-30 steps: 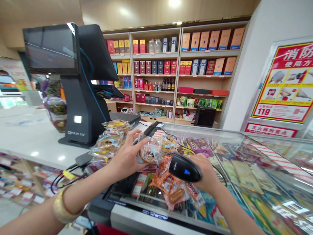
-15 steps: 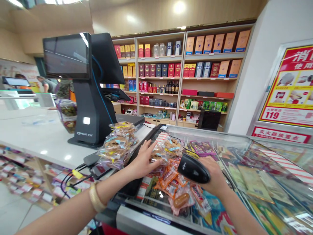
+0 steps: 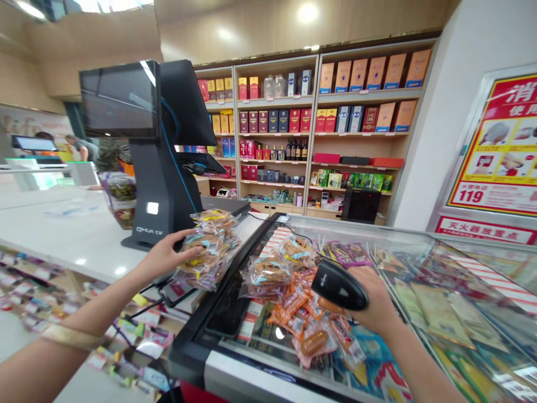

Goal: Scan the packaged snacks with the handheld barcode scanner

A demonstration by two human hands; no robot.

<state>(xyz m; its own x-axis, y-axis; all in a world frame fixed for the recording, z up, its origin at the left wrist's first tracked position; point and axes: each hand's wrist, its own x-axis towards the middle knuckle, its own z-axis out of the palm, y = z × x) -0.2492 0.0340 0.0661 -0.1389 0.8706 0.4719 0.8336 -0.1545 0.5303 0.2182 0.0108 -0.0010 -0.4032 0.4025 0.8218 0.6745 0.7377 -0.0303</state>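
Note:
My right hand [image 3: 375,299] is wrapped round a black barcode scanner [image 3: 340,284], its head pointing left over the glass-topped freezer. My left hand [image 3: 172,258], fingers spread, reaches to the left side of a pile of clear-wrapped brown snack packets [image 3: 210,246] on the white counter; its fingertips overlap the pile, and nothing is visibly gripped. On the glass, a second pile of similar snack packets [image 3: 268,274] lies left of the scanner. Orange-wrapped snacks [image 3: 293,299] and a packaged sausage [image 3: 314,342] lie below it.
A dark checkout terminal [image 3: 163,184] stands on the white counter [image 3: 84,240] behind the left pile. A dark phone-like slab [image 3: 229,316] rests on the freezer's left edge. The scanner's cable trails across the glass. Shelves of boxes [image 3: 272,120] line the back wall.
My left hand has moved left from the packets on the glass to the pile on the counter. The scanner stays in my right hand, almost unmoved.

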